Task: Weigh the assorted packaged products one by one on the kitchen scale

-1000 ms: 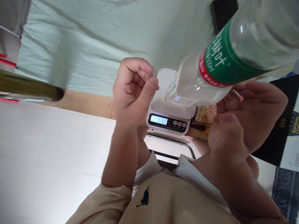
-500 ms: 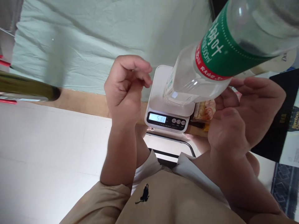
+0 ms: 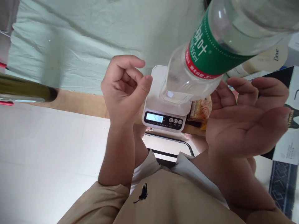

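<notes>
**Clear bottle standing on a small white scale between two empty hands**

Head view: a clear plastic water bottle point(image 3: 210, 49) with a green and red label stands on the smooth white platform of a kitchen scale point(image 3: 156, 90), its ribbed base resting on the plate and its body looming toward the camera. The scale's lit display sits at the front, just below the bottle's base.

The left hand point(image 3: 123, 88) hovers just left of the scale, loosely curled with thumb and fingers bent in, holding nothing. The right hand point(image 3: 245, 121) is spread wide, palm up, just right of the bottle's lower part; whether its fingertips touch the bottle cannot be told.

Between the right hand and the scale lies a small printed snack packet point(image 3: 202, 110). Beyond both hands stretches a wrinkled pale green cloth point(image 3: 93, 40). Right of the right hand lies a dark glossy box point(image 3: 289, 102).
</notes>
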`<action>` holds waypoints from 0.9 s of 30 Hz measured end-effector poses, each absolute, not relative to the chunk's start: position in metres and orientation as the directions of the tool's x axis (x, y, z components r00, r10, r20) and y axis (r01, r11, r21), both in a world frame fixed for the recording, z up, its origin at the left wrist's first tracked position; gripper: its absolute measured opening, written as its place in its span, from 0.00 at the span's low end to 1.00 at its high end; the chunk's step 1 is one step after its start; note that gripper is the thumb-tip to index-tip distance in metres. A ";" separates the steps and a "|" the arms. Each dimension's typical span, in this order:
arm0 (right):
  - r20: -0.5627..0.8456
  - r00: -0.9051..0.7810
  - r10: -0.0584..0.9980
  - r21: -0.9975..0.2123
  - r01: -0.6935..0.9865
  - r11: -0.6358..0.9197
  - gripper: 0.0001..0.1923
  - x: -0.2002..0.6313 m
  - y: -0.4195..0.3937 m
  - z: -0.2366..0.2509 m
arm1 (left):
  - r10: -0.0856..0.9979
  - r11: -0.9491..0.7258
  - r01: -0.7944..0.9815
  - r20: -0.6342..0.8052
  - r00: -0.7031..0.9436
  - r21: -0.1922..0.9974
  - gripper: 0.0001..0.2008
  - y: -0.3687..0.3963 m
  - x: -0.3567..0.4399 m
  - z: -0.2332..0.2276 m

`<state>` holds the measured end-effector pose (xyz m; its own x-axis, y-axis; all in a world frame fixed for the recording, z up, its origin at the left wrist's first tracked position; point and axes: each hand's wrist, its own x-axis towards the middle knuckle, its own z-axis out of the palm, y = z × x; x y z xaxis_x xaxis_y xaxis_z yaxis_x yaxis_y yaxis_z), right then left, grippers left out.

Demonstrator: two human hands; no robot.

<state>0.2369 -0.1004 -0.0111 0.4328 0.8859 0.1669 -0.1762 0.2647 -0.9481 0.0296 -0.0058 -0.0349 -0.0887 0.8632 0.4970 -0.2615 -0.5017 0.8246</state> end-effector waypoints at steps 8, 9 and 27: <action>0.103 0.439 0.893 -0.959 -0.193 0.206 0.20 0.241 -0.095 -0.015 | 0.893 -0.448 -0.296 0.439 -0.100 0.844 0.05 -0.009 0.033 -0.036; 0.098 0.445 0.890 -0.962 -0.186 0.200 0.21 0.241 -0.094 -0.014 | 0.894 -0.443 -0.290 0.443 -0.070 0.848 0.07 -0.007 0.032 -0.038; 0.240 0.179 0.954 -0.969 -0.012 0.246 0.24 0.216 -0.093 -0.024 | 0.874 -0.300 -0.218 0.359 0.329 0.929 0.37 -0.004 0.039 -0.049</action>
